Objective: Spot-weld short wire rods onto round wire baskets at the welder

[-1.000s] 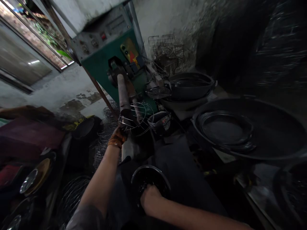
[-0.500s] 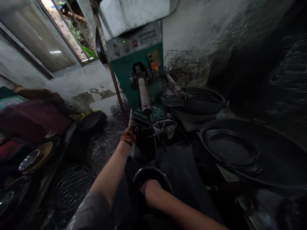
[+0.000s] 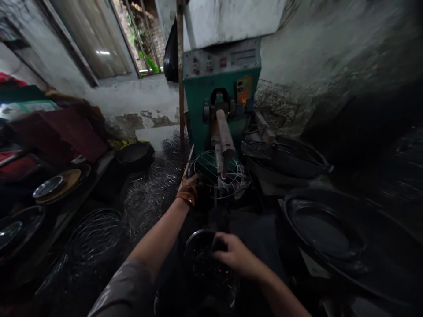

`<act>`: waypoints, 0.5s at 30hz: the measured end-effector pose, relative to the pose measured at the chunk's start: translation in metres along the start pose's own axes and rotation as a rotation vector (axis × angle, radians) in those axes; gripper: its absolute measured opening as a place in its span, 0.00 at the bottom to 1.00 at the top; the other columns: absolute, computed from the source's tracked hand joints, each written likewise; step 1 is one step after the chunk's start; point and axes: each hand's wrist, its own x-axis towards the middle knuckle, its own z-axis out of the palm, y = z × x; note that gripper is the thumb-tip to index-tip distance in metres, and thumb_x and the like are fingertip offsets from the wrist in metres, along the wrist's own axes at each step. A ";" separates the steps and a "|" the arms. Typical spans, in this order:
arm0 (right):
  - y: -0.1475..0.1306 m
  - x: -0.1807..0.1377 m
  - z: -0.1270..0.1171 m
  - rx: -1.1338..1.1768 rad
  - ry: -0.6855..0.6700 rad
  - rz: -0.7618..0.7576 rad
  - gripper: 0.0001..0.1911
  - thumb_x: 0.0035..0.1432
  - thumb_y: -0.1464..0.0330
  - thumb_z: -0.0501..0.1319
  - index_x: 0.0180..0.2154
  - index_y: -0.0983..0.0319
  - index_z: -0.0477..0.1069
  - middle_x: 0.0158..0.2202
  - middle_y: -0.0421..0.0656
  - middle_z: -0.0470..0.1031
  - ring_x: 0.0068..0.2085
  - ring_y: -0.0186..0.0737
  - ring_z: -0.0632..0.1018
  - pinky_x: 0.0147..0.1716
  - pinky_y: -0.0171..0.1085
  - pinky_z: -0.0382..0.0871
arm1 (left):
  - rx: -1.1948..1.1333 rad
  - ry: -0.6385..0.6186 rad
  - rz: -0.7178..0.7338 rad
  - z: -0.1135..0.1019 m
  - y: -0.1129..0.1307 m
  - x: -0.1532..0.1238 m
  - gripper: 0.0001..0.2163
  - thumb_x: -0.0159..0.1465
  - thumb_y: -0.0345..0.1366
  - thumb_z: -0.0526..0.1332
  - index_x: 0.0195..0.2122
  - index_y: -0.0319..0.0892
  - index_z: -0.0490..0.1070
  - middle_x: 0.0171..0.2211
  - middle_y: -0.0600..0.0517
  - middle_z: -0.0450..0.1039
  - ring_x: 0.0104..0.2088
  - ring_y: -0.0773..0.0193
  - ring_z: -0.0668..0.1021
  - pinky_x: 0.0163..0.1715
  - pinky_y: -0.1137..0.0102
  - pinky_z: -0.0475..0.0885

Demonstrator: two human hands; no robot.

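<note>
My left hand point(image 3: 189, 189), in a brown work glove, is closed on the near left rim of a round wire rack point(image 3: 214, 164). The rack lies under the rod-like arms of a green spot-welding machine point(image 3: 200, 103), around the lower electrode. My right hand point(image 3: 235, 256) hovers over the right side of a metal bowl point(image 3: 194, 237) low in front of me. Its fingers curl toward the thumb, and the tips look dark; anything pinched there is too small or dim to make out. Small shiny pieces lie in the bowl.
Tangled wire racks point(image 3: 142, 198) pile up on the left, near a wire grid point(image 3: 95, 233). Wide dark pans point(image 3: 325, 224) stand on the right. A phone point(image 3: 243, 89) leans on the machine's front. A wooden post point(image 3: 181, 88) rises beside the machine.
My right hand has come up out of the bowl toward its right side. My left hand stays on the wire rack. The view has swung left, and the green panel light no longer shows.
</note>
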 end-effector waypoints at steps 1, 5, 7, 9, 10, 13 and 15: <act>-0.001 0.005 -0.006 0.057 0.091 -0.004 0.07 0.48 0.66 0.64 0.32 0.62 0.74 0.31 0.41 0.80 0.35 0.42 0.81 0.33 0.35 0.75 | 0.016 0.036 0.015 0.003 -0.003 -0.001 0.21 0.47 0.31 0.76 0.40 0.43 0.70 0.26 0.57 0.70 0.23 0.70 0.73 0.25 0.75 0.67; -0.015 0.032 -0.031 0.267 0.472 -0.038 0.19 0.42 0.57 0.71 0.33 0.62 0.75 0.26 0.40 0.77 0.25 0.40 0.77 0.23 0.36 0.75 | 0.055 0.100 0.055 0.012 -0.011 -0.011 0.20 0.47 0.32 0.74 0.40 0.41 0.71 0.26 0.56 0.70 0.22 0.69 0.72 0.24 0.73 0.67; -0.021 0.047 -0.040 0.335 0.646 -0.095 0.23 0.39 0.54 0.73 0.34 0.63 0.76 0.27 0.43 0.78 0.26 0.41 0.79 0.24 0.38 0.77 | 0.037 0.117 0.055 0.014 -0.012 -0.017 0.21 0.48 0.32 0.73 0.42 0.42 0.71 0.29 0.55 0.72 0.23 0.67 0.74 0.25 0.71 0.69; -0.022 0.061 -0.046 0.344 0.753 -0.149 0.23 0.40 0.53 0.74 0.31 0.63 0.76 0.26 0.44 0.79 0.27 0.43 0.80 0.24 0.38 0.78 | -0.002 0.126 0.018 0.015 -0.010 -0.024 0.21 0.48 0.31 0.72 0.44 0.43 0.70 0.31 0.54 0.74 0.26 0.65 0.76 0.27 0.70 0.71; -0.020 0.067 -0.047 0.333 0.785 -0.169 0.23 0.40 0.52 0.73 0.30 0.64 0.75 0.26 0.45 0.79 0.27 0.43 0.81 0.24 0.38 0.78 | -0.021 0.129 0.000 0.015 -0.008 -0.027 0.21 0.48 0.31 0.72 0.43 0.43 0.70 0.32 0.54 0.74 0.27 0.65 0.76 0.28 0.71 0.71; -0.009 0.083 -0.048 0.273 0.812 -0.175 0.23 0.41 0.51 0.73 0.29 0.64 0.74 0.23 0.45 0.79 0.21 0.40 0.78 0.20 0.36 0.75 | -0.060 0.111 0.012 0.016 -0.003 -0.032 0.18 0.48 0.31 0.73 0.38 0.42 0.69 0.30 0.55 0.72 0.26 0.67 0.75 0.27 0.73 0.71; -0.002 0.090 -0.048 0.236 0.792 -0.150 0.24 0.40 0.50 0.73 0.28 0.63 0.73 0.22 0.44 0.78 0.18 0.39 0.77 0.18 0.36 0.74 | -0.088 0.109 0.042 0.017 -0.001 -0.032 0.19 0.47 0.31 0.74 0.38 0.42 0.69 0.29 0.56 0.71 0.26 0.69 0.74 0.27 0.74 0.70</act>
